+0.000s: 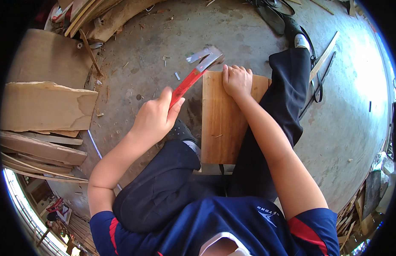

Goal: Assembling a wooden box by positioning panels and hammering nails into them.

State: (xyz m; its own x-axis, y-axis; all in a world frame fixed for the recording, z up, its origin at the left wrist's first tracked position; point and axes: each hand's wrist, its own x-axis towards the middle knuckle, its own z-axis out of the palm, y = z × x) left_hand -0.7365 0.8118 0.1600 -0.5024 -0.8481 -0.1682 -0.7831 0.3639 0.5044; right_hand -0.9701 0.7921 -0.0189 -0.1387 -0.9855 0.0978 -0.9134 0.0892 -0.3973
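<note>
My left hand [153, 117] is wrapped around the red handle of a claw hammer [189, 87]. The hammer's metal head is raised just beyond the far left corner of a wooden board [221, 119]. That board, a smooth brown piece, lies between my legs. My right hand [238, 81] presses on its far end, fingers curled at the edge, and whatever is under the fingers is hidden. A thin, small sliver [218, 135] rests on the board's near part; whether it is a nail or a splinter I cannot tell.
Stacked wooden planks [48, 106] stand along the left, with a large curved timber [116, 19] at the far left. A thin wood strip [325, 55] and black straps [318, 87] lie right of my right leg. Wood scraps [349, 217] are piled at the right edge.
</note>
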